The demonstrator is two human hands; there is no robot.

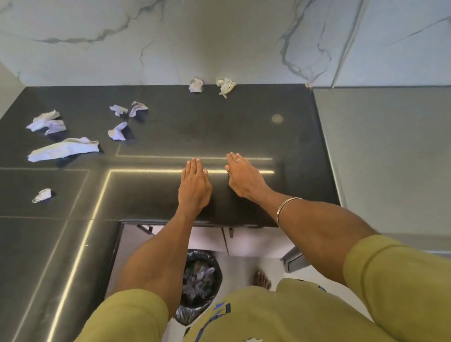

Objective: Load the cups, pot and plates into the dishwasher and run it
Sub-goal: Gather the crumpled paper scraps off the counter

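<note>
Olive-green sleeves, soft knit, nearest the camera. Below, on the floor: a bin (pixel 199 283) lined with a glossy black bag, crumpled scraps inside. Left hand (pixel 194 187) and right hand (pixel 243 178) lie flat, fingers straight and together, palms down on the polished black countertop (pixel 158 130); neither holds anything. Thin bangle on the right wrist, ring on one finger. Farther off, crumpled white tissues (pixel 63 149) lie scattered left and by the veined marble wall (pixel 230 29). No cups, pot, plates or dishwasher in view.
</note>
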